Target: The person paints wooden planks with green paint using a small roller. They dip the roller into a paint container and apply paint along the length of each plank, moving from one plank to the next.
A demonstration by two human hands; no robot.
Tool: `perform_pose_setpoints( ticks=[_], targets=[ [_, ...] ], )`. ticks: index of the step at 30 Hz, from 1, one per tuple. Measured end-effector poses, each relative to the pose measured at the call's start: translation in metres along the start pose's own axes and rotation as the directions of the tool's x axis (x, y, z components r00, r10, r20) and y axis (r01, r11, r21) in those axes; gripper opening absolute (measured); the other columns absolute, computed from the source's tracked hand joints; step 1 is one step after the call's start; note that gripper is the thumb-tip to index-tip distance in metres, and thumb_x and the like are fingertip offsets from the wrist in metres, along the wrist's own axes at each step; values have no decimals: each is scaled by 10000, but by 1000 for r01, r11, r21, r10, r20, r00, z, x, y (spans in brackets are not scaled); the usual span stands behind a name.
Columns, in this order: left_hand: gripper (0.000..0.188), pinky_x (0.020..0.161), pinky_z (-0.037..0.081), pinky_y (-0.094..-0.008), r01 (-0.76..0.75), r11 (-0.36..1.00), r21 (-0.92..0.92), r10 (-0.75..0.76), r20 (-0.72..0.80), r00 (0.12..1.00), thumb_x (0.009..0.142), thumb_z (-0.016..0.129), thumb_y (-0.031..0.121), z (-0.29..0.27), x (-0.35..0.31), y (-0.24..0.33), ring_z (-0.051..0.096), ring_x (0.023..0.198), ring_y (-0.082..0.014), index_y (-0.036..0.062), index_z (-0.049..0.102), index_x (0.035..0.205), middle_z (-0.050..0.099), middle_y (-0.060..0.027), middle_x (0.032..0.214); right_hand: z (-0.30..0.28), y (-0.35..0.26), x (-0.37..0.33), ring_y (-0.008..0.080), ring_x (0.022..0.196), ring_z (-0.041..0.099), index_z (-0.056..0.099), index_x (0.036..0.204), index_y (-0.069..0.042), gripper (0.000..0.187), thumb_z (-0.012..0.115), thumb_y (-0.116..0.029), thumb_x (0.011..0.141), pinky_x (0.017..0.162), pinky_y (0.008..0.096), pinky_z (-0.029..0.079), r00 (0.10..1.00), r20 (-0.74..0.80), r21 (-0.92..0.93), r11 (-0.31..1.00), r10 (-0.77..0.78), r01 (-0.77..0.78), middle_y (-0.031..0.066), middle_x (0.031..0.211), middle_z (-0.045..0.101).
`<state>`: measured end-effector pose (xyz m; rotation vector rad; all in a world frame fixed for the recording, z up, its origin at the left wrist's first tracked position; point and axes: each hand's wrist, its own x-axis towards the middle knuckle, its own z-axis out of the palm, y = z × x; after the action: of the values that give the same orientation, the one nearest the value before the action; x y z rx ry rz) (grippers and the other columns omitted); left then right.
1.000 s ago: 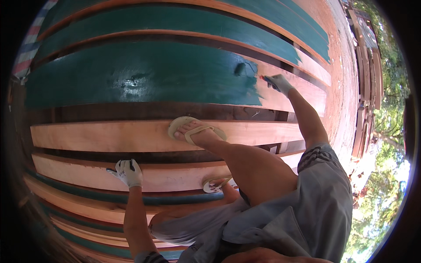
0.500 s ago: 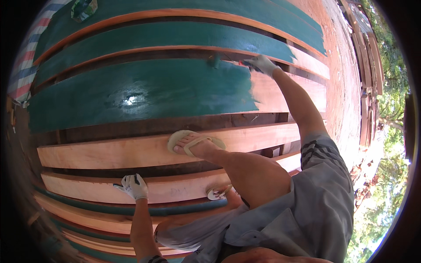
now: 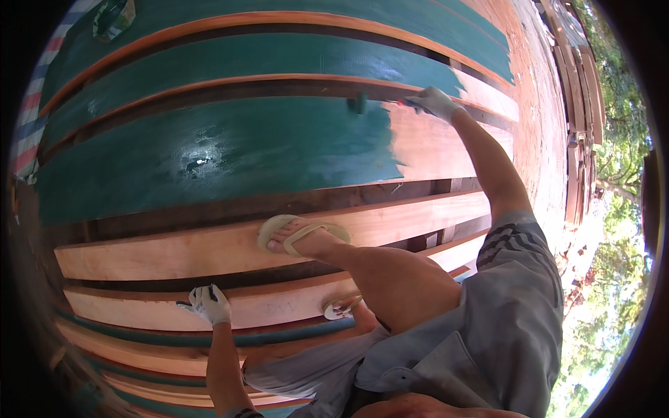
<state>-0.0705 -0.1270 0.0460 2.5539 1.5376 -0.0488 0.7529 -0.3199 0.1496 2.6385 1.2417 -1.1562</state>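
My right hand (image 3: 437, 104), in a pale work glove, is closed around the handle of a paint roller (image 3: 358, 104). The green-coated roller head is at the far edge of a wide plank (image 3: 251, 143), slightly blurred. Wet green paint covers most of that plank and shines at the left. Its right end is bare wood with a ragged paint edge. Lower left, my left hand (image 3: 206, 305), gloved too, leans on a bare plank (image 3: 272, 306). Its fingers are apart over the far edge, and nothing is held in them.
More green planks (image 3: 258, 56) lie beyond, with gaps between them. My sandalled foot (image 3: 300, 235) stands on a bare plank (image 3: 139, 251). At the far left are a container (image 3: 113, 19) with green paint on it and a striped sheet (image 3: 31, 115). Stacked timber (image 3: 577, 104) stands at the right.
My right hand and the roller have moved a little to the right and nearer. The whole view has shifted slightly. My left hand stays on its plank.
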Motion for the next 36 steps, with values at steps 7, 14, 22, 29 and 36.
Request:
perform_pose_setpoints(
  ticks=[7, 14, 22, 29, 36],
  targets=[
    [215, 1226, 59, -797, 15, 1000, 13, -15, 43, 999, 935, 689, 277, -6, 2, 2, 626, 1140, -327, 99, 741, 829, 723, -26, 985, 1, 32, -46, 244, 772, 696, 858, 998, -189, 565, 663, -717, 951, 789, 407, 537, 953, -15, -56, 951, 303, -303, 81, 784, 741],
    [217, 1230, 65, -790, -15, 1000, 24, 14, 25, 1000, 954, 671, 273, -4, 3, -1, 637, 1127, -330, 97, 748, 854, 733, -42, 983, 31, 4, -83, 209, 760, 730, 876, 1053, -276, 537, 662, -754, 936, 780, 359, 557, 964, 39, 3, 965, 263, -263, 99, 788, 751],
    [250, 1228, 107, -766, 4, 1000, 1, -4, 30, 1000, 990, 664, 301, 1, -6, 1, 636, 1139, -339, 90, 773, 909, 750, -84, 1012, 86, 9, -135, 307, 755, 728, 794, 753, -107, 707, 633, -773, 928, 784, 429, 557, 918, -11, -230, 892, 397, -389, 104, 748, 757],
    [255, 1218, 129, -743, -16, 1000, 13, 16, 23, 1000, 990, 675, 298, 2, -6, -7, 628, 1142, -321, 82, 773, 899, 755, -63, 1004, 83, -24, -141, 287, 754, 732, 796, 734, -98, 746, 620, -801, 911, 807, 438, 567, 899, -18, 58, 898, 438, -437, 99, 734, 753],
    [241, 1195, 175, -758, -42, 999, -5, 42, -8, 999, 950, 699, 284, -1, 1, -5, 629, 1119, -348, 73, 748, 844, 746, -59, 975, 127, -33, -113, 417, 825, 718, 745, 741, -91, 789, 532, -819, 957, 789, 501, 545, 968, -37, -155, 956, 247, -250, 181, 793, 734]
  ],
)
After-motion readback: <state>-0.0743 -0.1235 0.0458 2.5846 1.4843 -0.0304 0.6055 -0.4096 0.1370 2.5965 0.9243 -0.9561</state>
